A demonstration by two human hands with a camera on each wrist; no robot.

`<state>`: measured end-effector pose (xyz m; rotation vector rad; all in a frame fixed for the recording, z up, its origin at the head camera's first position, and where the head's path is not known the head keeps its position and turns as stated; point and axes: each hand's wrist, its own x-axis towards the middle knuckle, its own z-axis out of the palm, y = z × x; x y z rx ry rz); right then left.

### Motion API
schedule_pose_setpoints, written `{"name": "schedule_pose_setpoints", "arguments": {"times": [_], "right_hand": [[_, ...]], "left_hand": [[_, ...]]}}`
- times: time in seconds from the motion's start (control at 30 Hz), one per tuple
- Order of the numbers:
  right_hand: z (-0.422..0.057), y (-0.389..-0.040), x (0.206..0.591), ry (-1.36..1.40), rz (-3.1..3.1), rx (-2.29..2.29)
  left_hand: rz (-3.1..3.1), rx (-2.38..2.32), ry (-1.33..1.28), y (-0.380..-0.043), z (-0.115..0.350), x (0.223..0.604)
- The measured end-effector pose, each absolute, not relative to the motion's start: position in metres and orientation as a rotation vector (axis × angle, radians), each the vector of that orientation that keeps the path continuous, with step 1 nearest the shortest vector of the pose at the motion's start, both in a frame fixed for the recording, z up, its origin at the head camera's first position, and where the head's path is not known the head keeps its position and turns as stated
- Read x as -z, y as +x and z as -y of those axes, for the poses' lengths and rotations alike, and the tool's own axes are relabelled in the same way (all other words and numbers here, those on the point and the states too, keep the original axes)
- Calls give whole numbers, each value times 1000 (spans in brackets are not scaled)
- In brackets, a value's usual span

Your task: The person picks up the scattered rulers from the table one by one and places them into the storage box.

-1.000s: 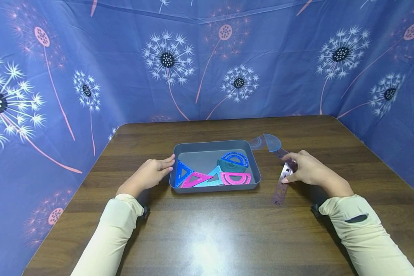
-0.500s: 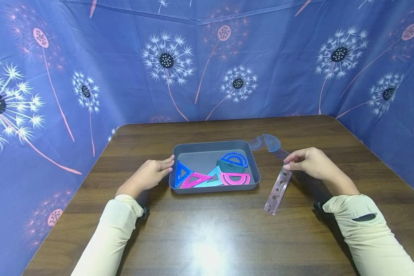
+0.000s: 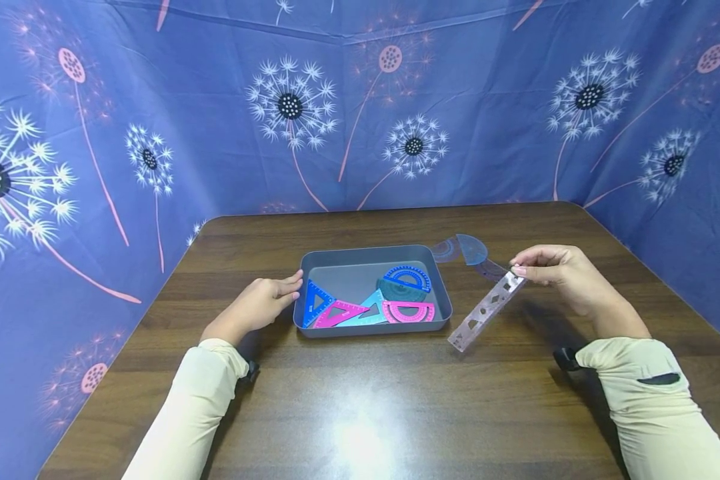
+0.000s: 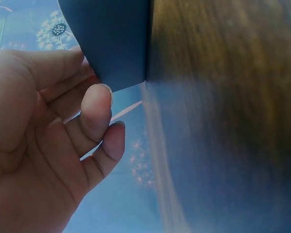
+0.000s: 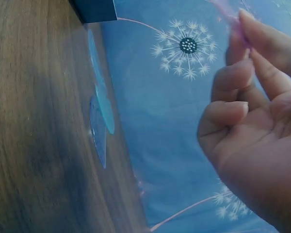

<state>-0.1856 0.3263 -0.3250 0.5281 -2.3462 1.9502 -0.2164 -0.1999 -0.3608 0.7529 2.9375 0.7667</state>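
My right hand (image 3: pixel 567 277) pinches one end of a clear pinkish stencil ruler (image 3: pixel 486 311) between thumb and fingertips. The ruler slants down to the left, its lower end near the tray's front right corner. In the right wrist view, just a blurred pink piece of the ruler (image 5: pixel 228 12) shows at the fingertips. On the other side, my left hand (image 3: pixel 261 303) touches the left wall of a grey tray (image 3: pixel 336 272) with lightly bent fingers. Inside lie a blue set square (image 3: pixel 316 304), a pink one (image 3: pixel 341 313), a turquoise one (image 3: pixel 369 311) and several protractors (image 3: pixel 408 312).
Behind the ruler, right of the tray, lie a clear protractor (image 3: pixel 445 251), a light blue protractor (image 3: pixel 473 251) and a clear purplish piece (image 3: pixel 490 269). They stand on a wooden table (image 3: pixel 264 387). A blue dandelion-print cloth (image 3: pixel 348 173) hangs around the table.
My right hand has drawn the ruler up off the table and moved a little right and back, turning the ruler's lower end leftward towards the tray. The left hand has stayed put.
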Motion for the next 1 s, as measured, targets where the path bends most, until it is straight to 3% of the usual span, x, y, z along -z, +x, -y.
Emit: {"name": "schedule_pose_setpoints", "arguments": {"times": [0.43, 0.73, 1.0], "right_hand": [[-283, -191, 318, 422, 1826, -2154], [-237, -212, 303, 223, 2200, -1809], [-189, -243, 305, 327, 2529, -1546]], "left_hand": [[-2936, -764, 770, -219, 201, 361], [-2937, -763, 782, -221, 202, 359], [-2946, -775, 800, -219, 203, 359]]}}
